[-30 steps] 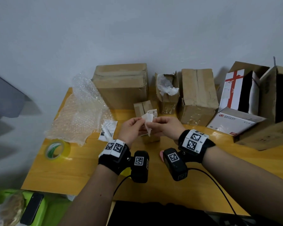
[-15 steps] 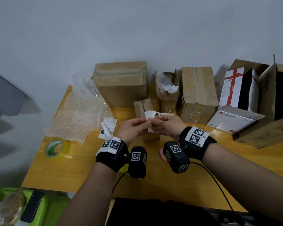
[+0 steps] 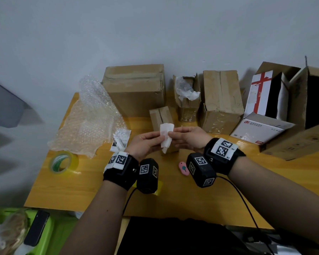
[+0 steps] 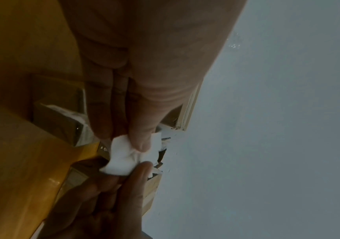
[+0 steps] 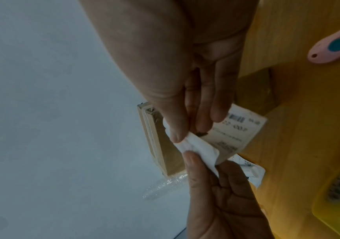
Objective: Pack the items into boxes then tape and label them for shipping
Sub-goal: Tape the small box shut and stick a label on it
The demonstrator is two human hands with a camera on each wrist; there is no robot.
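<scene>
Pinching from both sides, the left hand (image 3: 145, 143) and right hand (image 3: 187, 138) grip a white label (image 3: 165, 137) between thumb and closed fingers (image 4: 140, 139), above the table (image 3: 191, 197) and before a small box (image 3: 160, 116). Its lower half is curled and partly hidden by the fingers. Print is seen on its underside (image 5: 236, 131), too blurred to read.

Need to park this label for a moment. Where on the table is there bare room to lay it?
Bare wood lies along the near edge of the table, between the tape roll and the left hand, and at the near right below the big open box. The back row of boxes and the bubble wrap corner are crowded.
</scene>
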